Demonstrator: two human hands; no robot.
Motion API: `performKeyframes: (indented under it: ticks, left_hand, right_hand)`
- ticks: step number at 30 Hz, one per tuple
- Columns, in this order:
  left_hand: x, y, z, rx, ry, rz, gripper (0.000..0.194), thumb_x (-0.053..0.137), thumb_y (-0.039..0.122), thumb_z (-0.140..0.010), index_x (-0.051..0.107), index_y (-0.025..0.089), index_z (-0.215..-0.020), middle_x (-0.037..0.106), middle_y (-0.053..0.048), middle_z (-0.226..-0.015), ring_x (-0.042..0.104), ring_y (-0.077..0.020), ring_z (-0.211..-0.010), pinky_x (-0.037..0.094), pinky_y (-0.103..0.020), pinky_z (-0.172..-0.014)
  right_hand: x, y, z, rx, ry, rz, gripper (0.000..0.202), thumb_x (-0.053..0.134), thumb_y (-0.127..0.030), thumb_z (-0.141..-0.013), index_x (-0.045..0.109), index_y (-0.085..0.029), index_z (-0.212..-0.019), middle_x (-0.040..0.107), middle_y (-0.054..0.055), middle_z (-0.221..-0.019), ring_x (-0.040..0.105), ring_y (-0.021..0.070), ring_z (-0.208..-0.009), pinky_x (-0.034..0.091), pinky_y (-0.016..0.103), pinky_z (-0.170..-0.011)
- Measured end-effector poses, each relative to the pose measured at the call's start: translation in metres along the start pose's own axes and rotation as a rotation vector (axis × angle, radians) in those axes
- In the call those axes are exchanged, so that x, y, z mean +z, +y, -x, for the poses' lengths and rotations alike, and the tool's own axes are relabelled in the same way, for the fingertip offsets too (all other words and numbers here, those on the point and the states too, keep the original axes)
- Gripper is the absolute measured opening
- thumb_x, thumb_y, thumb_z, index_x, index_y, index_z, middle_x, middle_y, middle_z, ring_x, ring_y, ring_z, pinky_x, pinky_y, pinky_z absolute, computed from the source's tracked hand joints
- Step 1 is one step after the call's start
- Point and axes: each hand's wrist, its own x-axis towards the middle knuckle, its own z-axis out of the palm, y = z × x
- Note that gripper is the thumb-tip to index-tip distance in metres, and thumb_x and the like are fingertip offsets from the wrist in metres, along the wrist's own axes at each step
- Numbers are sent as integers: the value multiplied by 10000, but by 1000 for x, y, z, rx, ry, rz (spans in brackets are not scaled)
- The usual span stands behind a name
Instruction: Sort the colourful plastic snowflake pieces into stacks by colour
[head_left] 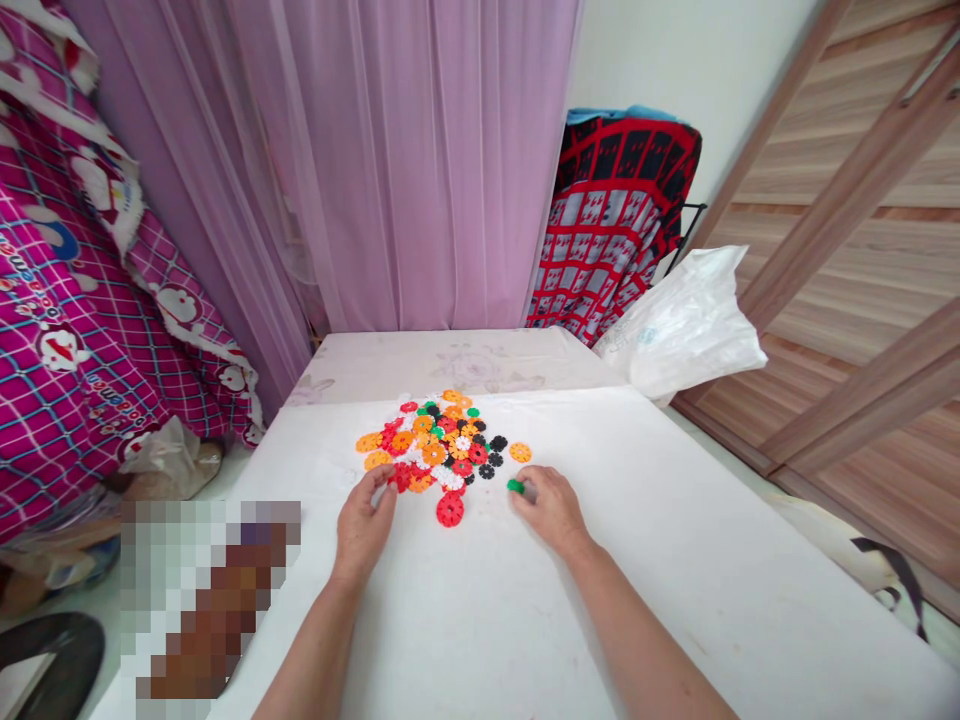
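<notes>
A heap of notched plastic discs [433,453] in red, orange, white, black and green lies on the white-covered table. My right hand [551,510], to the right of the heap, pinches a small green disc [515,486] between thumb and fingers. At the heap's lower left is my left hand [367,515], its fingers curved and the thumb a little apart. Its fingertips are close beside a red disc [401,478]; whether they touch it I cannot tell. A larger red disc piece [450,509] sits in front of the heap, between my hands.
A single orange disc [520,452] lies right of the heap. Beyond the table's right far corner stands a white plastic bag [682,325]. A purple curtain [435,170] hangs behind the table. Wooden cabinet doors [862,250] are on the right, and a pixelated patch covers the table's left edge.
</notes>
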Motion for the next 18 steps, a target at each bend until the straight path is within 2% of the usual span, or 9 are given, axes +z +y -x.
performKeyframes:
  ticks: [4, 7, 10, 12, 15, 18]
  left_hand:
    - [0, 1, 0, -11, -11, -18, 364, 527, 418, -776, 642, 220, -1058, 712, -75, -1123, 648, -230, -1053, 502, -392, -912]
    - [0, 2, 0, -8, -6, -21, 353, 528, 408, -775, 645, 221, -1051, 714, -73, -1119, 650, -228, -1041, 495, -397, -927]
    - [0, 3, 0, 1, -3, -23, 346, 524, 399, -776, 645, 220, -1045, 715, -74, -1117, 653, -226, -1034, 490, -404, -942]
    - [0, 3, -1, 10, -1, -22, 343, 526, 393, -776, 644, 218, -1046, 717, -75, -1110, 656, -224, -1026, 492, -404, -945]
    - [1, 1, -1, 25, 10, -16, 339, 531, 386, -779, 645, 213, -1047, 721, -77, -1096, 660, -218, -1017, 495, -398, -949]
    - [1, -1, -1, 26, 13, -14, 344, 539, 395, -780, 642, 215, -1055, 719, -76, -1098, 659, -218, -1018, 501, -395, -940]
  right_hand:
    - [-11, 20, -2, 118, 63, 77, 101, 562, -238, -734, 620, -219, -815, 668, 23, -797, 576, 200, -787, 410, 310, -747]
    - [-14, 13, -4, 76, 102, 69, 94, 550, -217, -747, 614, -216, -816, 671, 39, -850, 576, 209, -842, 415, 323, -786]
    - [-10, -20, 0, -42, 87, -27, 81, 566, -233, -773, 609, -223, -840, 673, 40, -902, 580, 204, -892, 415, 322, -825]
    - [-3, -50, 6, -102, 25, -96, 132, 612, -279, -764, 610, -227, -885, 674, 30, -909, 586, 192, -876, 418, 306, -816]
    - [9, -87, 15, -103, -58, -86, 231, 682, -352, -711, 605, -224, -887, 668, 19, -869, 580, 194, -844, 412, 300, -779]
    - [19, -105, 18, -70, -51, -16, 263, 700, -369, -680, 593, -212, -862, 656, 28, -846, 565, 206, -829, 400, 309, -754]
